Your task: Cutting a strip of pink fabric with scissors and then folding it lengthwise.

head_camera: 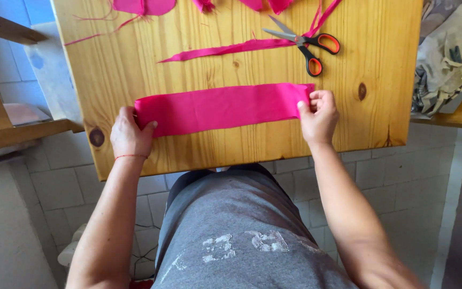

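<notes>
A wide strip of bright pink fabric (220, 108) lies flat across the near part of a wooden table (380, 64). My left hand (129, 134) pinches the strip's left end, thumb on top. The right end is gripped by my right hand (319, 115), fingers curled over its edge. The strip is stretched straight between both hands.
Scissors with orange-and-black handles (308, 45) lie on the table beyond the strip. A thin pink fabric offcut (220, 51) and several pink scraps (145, 6) lie farther back. A heap of grey cloth (450, 53) sits at the right. Tiled floor lies below.
</notes>
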